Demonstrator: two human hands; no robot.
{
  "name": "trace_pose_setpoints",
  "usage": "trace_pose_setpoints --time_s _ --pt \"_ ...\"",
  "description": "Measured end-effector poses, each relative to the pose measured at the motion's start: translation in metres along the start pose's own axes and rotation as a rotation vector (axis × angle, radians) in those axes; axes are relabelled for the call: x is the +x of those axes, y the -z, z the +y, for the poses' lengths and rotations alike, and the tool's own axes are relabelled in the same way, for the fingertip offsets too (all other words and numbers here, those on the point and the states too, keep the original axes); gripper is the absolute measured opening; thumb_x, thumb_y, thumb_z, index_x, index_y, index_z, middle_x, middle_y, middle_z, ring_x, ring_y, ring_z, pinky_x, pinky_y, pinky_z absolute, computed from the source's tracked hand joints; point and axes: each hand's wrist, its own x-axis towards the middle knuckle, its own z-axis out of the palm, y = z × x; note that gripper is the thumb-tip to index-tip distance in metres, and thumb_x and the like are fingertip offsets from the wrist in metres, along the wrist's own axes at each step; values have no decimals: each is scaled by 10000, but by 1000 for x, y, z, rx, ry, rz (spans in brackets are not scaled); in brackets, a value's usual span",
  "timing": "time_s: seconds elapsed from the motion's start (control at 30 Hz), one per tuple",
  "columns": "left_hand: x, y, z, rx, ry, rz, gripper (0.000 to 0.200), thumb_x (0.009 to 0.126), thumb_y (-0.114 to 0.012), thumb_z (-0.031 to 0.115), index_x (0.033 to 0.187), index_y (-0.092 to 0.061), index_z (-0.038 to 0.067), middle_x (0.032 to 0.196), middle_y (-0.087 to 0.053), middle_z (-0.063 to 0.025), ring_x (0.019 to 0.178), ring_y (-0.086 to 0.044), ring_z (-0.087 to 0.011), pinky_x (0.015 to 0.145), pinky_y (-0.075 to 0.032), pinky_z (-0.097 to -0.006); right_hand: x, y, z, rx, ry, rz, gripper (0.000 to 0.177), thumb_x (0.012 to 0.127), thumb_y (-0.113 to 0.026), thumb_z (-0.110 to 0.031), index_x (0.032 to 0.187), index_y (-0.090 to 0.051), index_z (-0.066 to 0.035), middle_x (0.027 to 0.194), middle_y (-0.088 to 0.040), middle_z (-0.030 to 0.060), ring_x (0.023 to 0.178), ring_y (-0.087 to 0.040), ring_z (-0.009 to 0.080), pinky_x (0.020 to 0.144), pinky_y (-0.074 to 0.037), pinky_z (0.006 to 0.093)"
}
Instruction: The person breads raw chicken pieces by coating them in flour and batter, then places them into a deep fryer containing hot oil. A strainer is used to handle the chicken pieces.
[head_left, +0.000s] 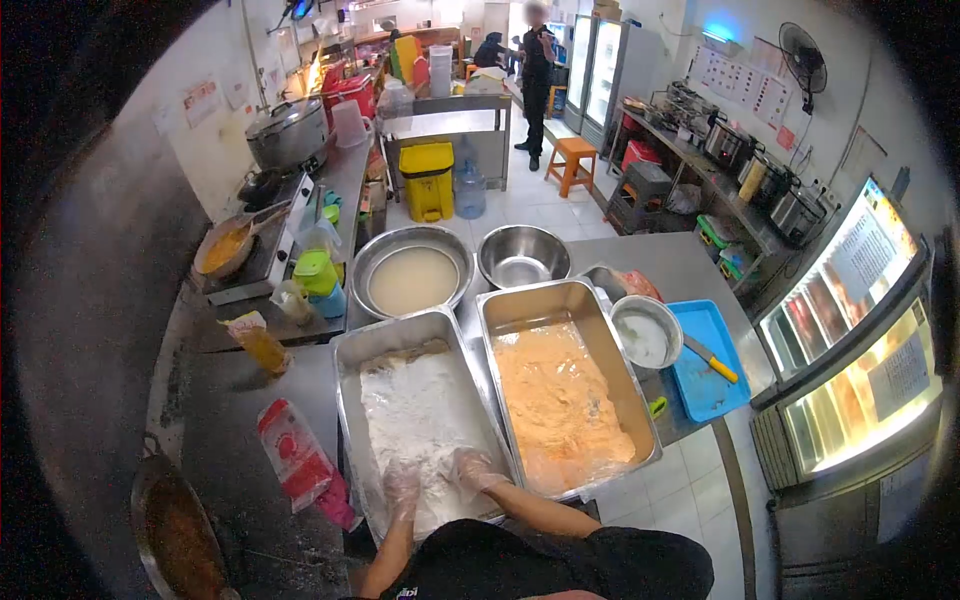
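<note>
Both hands wear clear plastic gloves and reach into white flour (410, 405) in a deep metal tray (345, 360). My left hand (403, 487) is at the tray's near left, its fingers sunk in the flour. Close to the near right wall, my right hand (477, 470) also has its fingertips in the flour. Flour hides how far the fingers are bent and whether they hold anything. To the right stands a second metal tray (590, 300) with orange-tinted flour (560, 400) on a clear plastic sheet.
Behind the trays stand a metal basin (366, 250) of cloudy liquid and a steel bowl (523, 240). A white-filled strainer (645, 335) and a blue tray (735, 350) with a yellow-handled knife (715, 362) lie right. Left are a red-and-white packet (295, 450) and a wok (180, 530). A person (537, 90) stands far back.
</note>
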Motion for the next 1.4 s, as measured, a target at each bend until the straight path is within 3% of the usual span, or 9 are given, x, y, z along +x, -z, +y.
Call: trace_pose_setpoints --time_s 0.33,0.5,0.6,0.67,0.8,1.03,1.2,1.3,1.4 --pt "28 -69 -87 9 -134 449 432 680 -598 121 1059 -518 -70 946 -575 -257 889 -563 -371 792 -444 -391 44 -58 33 542 -125 311 417 814 -565 -338 1000 -510 32 859 -584 135 763 -548 236 727 -453 339" --pt "17 -39 -48 -158 185 -276 420 700 -615 102 1079 -498 -39 1012 -559 -213 891 -565 -271 755 -464 -342 56 -64 37 1678 169 49 289 808 -605 -182 999 -521 19 788 -578 50 710 -526 124 659 -454 267" --pt "-4 -44 -44 -842 -24 -423 397 719 -625 97 1081 -491 2 1016 -549 -162 852 -554 -189 706 -478 -314 25 -39 19 1199 199 102 293 794 -628 -150 1011 -522 16 827 -596 59 741 -554 123 664 -458 256" --pt "-20 -57 -48 -1426 -47 -445 377 739 -611 97 1085 -489 10 1008 -548 -140 843 -545 -171 703 -475 -308 26 -40 21 1235 246 121 298 790 -632 -132 1027 -522 10 876 -604 65 770 -568 119 664 -457 243" --pt "-12 -47 -38 -1268 123 -361 364 783 -578 148 1103 -492 -4 1017 -550 -126 879 -532 -177 760 -447 -310 45 -62 37 1311 391 90 315 784 -627 -85 1062 -514 10 947 -607 76 809 -582 122 667 -464 230" --pt "-16 -41 -49 -1262 259 -255 381 860 -521 236 1134 -497 -28 1033 -553 -102 941 -509 -187 858 -399 -314 4 18 -15 1940 89 -244 215 814 -583 -66 1004 -554 31 916 -590 54 798 -568 113 697 -466 225" --pt "-32 -49 -79 -674 30 -215 345 854 -499 174 1140 -474 -17 965 -564 -91 872 -537 -207 766 -436 -316 31 -32 14 1544 274 -20 246 795 -619 -122 979 -567 33 893 -590 53 754 -568 112 638 -457 203" --pt "-5 -74 -80 -135 -58 117 293 823 -532 176 1046 -532 -16 856 -584 -108 791 -561 -250 698 -451 -342 23 -26 8 1357 127 51 311 786 -627 -179 975 -566 60 872 -598 69 753 -565 103 624 -437 188" --pt "15 -91 -92 966 4 696 250 793 -565 177 952 -590 -15 747 -604 -125 709 -584 -292 631 -465 -367 5 7 -6 1161 140 48 335 776 -630 -174 1010 -558 54 862 -604 70 759 -566 101 651 -449 210"
